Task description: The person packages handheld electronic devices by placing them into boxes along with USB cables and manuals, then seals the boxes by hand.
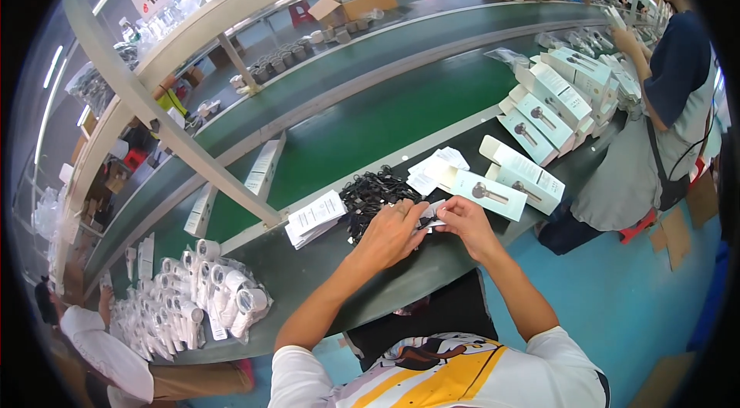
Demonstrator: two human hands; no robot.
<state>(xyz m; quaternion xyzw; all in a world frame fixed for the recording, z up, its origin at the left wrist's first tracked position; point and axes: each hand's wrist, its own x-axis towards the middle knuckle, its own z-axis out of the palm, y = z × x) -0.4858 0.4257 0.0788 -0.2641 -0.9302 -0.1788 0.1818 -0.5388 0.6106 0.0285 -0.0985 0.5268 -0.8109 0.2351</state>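
Both my hands meet over the near edge of the dark bench, in front of a tangled heap of black cables [374, 190]. My left hand [391, 235] is closed, its fingertips pinching at a small white paper-like piece [431, 214] with something black against it, perhaps a cable. From the other side my right hand [467, 224] closes thumb and fingers on the same piece. A pale box with a tool pictured on it [487, 193] lies just beyond the right hand, one end open. White leaflets sit in one stack [316, 215] left of the cables and another [441, 166] behind them.
Bagged white handheld devices [196, 288] are piled on the left. More pale boxes [551, 103] stand on the right, near a standing person [678, 69]. A green conveyor belt [362, 126] runs behind the bench, and a slanted metal post [204, 165] rises at the left. Another person [104, 346] sits at far left.
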